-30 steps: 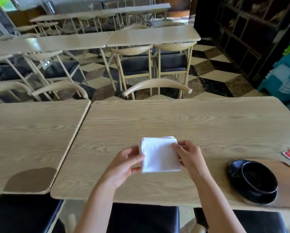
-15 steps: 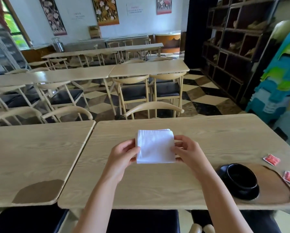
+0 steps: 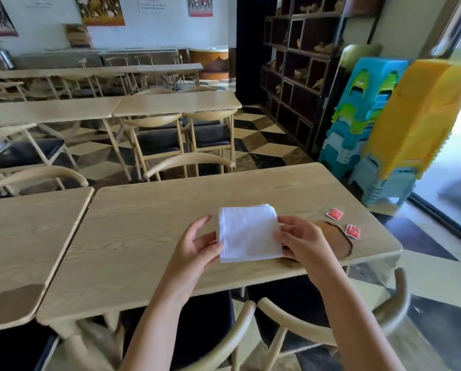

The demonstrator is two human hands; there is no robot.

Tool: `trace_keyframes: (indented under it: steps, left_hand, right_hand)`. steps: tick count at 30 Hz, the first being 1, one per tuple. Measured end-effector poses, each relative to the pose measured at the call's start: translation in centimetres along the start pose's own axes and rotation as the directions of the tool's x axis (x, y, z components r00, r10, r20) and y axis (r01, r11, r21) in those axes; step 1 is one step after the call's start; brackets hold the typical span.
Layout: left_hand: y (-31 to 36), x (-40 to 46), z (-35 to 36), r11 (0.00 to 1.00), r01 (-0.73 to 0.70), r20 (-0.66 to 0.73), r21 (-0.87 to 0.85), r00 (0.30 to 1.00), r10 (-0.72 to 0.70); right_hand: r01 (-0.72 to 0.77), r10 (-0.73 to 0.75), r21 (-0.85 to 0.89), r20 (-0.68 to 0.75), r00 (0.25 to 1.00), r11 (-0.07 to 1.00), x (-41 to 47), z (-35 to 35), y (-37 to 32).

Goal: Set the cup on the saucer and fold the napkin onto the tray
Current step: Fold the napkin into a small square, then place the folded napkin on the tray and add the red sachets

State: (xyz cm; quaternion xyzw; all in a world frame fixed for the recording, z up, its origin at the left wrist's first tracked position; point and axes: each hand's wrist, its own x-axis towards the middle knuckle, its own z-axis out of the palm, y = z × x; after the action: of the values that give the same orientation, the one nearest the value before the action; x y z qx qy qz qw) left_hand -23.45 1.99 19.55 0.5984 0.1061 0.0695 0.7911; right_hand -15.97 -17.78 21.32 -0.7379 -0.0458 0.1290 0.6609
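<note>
A folded white napkin (image 3: 249,233) is held above the wooden table (image 3: 149,236), square and flat. My left hand (image 3: 194,249) pinches its left edge and my right hand (image 3: 301,243) pinches its right edge. Behind my right hand lies the brown wooden tray (image 3: 336,239), only its right part showing. The black cup and saucer are hidden behind my right hand and the napkin; only a dark sliver shows under the napkin's lower right corner.
Two red sachets lie on the table, one (image 3: 334,213) beyond the tray and one (image 3: 352,231) at its right edge. A second table (image 3: 23,236) adjoins on the left. Chair backs (image 3: 331,330) stand at the near edge. Stacked plastic stools (image 3: 384,124) stand at the right.
The view has swung up and to the right. Both hands carried the napkin rightwards until it came over the tray, now covering the cup and saucer that were visible before.
</note>
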Motion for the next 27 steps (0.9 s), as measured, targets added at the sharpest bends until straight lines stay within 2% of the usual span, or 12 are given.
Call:
trace_keyframes:
  steps: [5, 9, 14, 18, 22, 27]
  left_hand:
    - [-1.8, -0.7, 4.5, 0.995, -0.059, -0.051, 0.08, 0.997, 0.063]
    - [-4.4, 0.4, 9.8, 0.991, -0.052, -0.077, 0.126, 0.995, 0.062]
    - [-8.7, 2.6, 19.4, 0.996, -0.011, -0.145, 0.09, 0.989, 0.024]
    - [-11.3, 4.3, 25.5, 0.995, 0.034, -0.178, 0.089, 0.984, -0.018]
    - [-13.0, 6.4, 28.4, 0.988, 0.062, -0.213, 0.141, 0.977, -0.031]
    - [-15.5, 10.8, 29.1, 0.969, 0.078, -0.218, 0.234, 0.976, -0.026]
  right_hand:
    - [0.018, -0.017, 0.053, -0.016, 1.0, 0.998, -1.5, -4.1, 1.6]
    - [0.029, -0.026, 0.075, -0.035, 0.999, 0.997, -1.0, -9.8, 2.9]
    - [0.05, -0.052, -0.03, -0.077, 0.996, 0.998, 1.8, -19.0, 4.7]
    - [0.034, -0.038, -0.16, -0.024, 0.999, 0.987, 4.5, -25.2, 6.4]
    - [0.031, -0.026, -0.259, 0.02, 0.999, 0.965, 7.2, -28.5, 7.8]
    - [0.007, 0.003, -0.298, 0.036, 0.999, 0.954, 11.7, -29.4, 9.9]
